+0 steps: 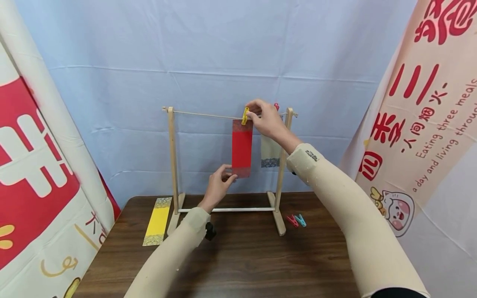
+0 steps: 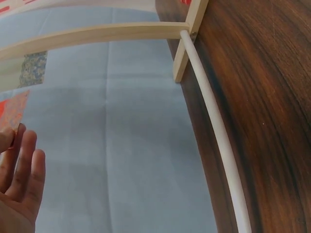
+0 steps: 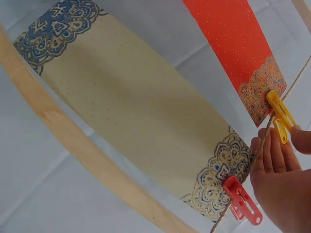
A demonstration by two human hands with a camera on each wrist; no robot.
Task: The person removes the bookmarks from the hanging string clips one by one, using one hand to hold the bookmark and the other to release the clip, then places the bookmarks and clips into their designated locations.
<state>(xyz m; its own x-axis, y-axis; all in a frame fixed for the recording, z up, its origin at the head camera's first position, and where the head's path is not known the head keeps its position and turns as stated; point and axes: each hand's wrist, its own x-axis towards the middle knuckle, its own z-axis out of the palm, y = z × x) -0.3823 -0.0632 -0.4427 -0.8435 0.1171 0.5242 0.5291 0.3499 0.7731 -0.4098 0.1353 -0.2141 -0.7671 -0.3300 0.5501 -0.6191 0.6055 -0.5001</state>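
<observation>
A red paper strip (image 1: 241, 150) with patterned ends hangs at the string (image 1: 208, 115) of a wooden stand. My right hand (image 1: 265, 120) pinches a yellow clothespin (image 1: 244, 116) at its top edge. In the right wrist view that clothespin (image 3: 280, 115) bites the strip's patterned end at the string, thumb on its handle. Lower down, my left hand (image 1: 218, 185) pinches the strip's bottom left corner; the left wrist view shows thumb and finger on the patterned corner (image 2: 15, 109). To the right, a beige strip (image 3: 131, 97) hangs from a red clothespin (image 3: 241, 200).
The wooden stand (image 1: 172, 153) rises from a dark wood table (image 1: 261, 256), with a white bar (image 1: 227, 210) low across it. A yellow strip (image 1: 157, 221) lies at the left. Pink (image 1: 292, 220) and blue clothespins (image 1: 300, 220) lie right of the stand.
</observation>
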